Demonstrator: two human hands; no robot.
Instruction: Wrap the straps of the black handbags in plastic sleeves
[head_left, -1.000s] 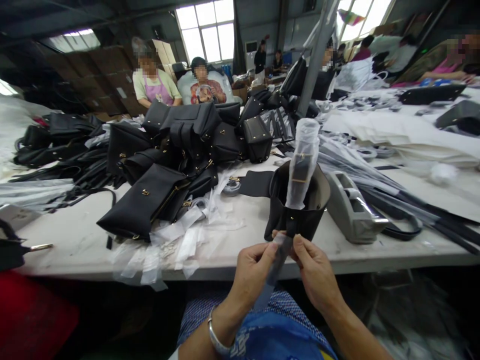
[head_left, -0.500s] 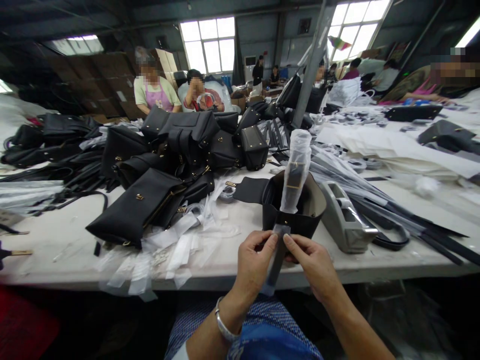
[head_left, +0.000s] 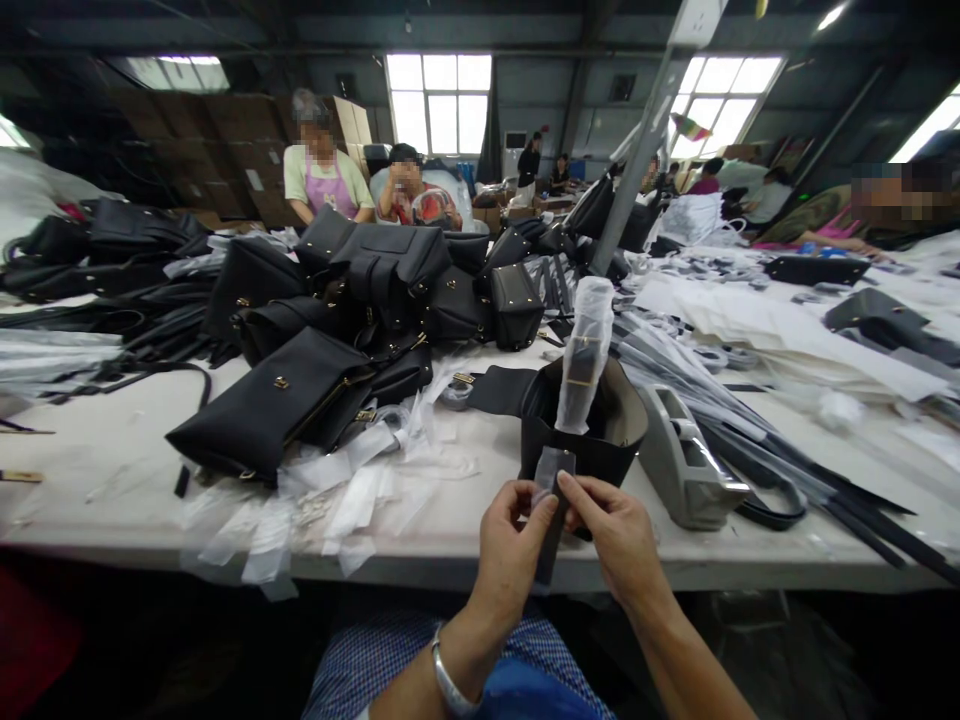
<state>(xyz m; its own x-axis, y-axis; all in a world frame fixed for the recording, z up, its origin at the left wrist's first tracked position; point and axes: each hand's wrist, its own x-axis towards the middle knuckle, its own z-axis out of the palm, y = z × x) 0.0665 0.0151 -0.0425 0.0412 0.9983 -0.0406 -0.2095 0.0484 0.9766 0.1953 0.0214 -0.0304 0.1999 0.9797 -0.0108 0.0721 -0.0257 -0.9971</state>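
Observation:
My left hand [head_left: 511, 545] is closed, pinching a flat dark strap [head_left: 550, 550] and the clear plastic film [head_left: 553, 467] at its upper part. On the strap's other edge, the thumb and fingers of my right hand [head_left: 616, 528] press together. Right behind both hands stands a black handbag [head_left: 600, 458], its top open and its beige lining showing. A strap with a gold buckle, wrapped in white film [head_left: 584, 355], sticks up from the bag. The bag's flap [head_left: 501, 390] lies out to the left. My fingertips partly hide the strap.
A grey tape dispenser [head_left: 694, 470] stands right of the bag, near wrapped straps [head_left: 697, 400]. Plastic scraps [head_left: 352, 480] and a black bag [head_left: 262, 410] lie left, before a pile of bags [head_left: 397, 260]. A metal post [head_left: 637, 150] rises behind. Several people work across the table.
My view has tilted up slightly. The film near the strap's upper end now bunches by my left fingers, and my fingers have shifted a little along the strap.

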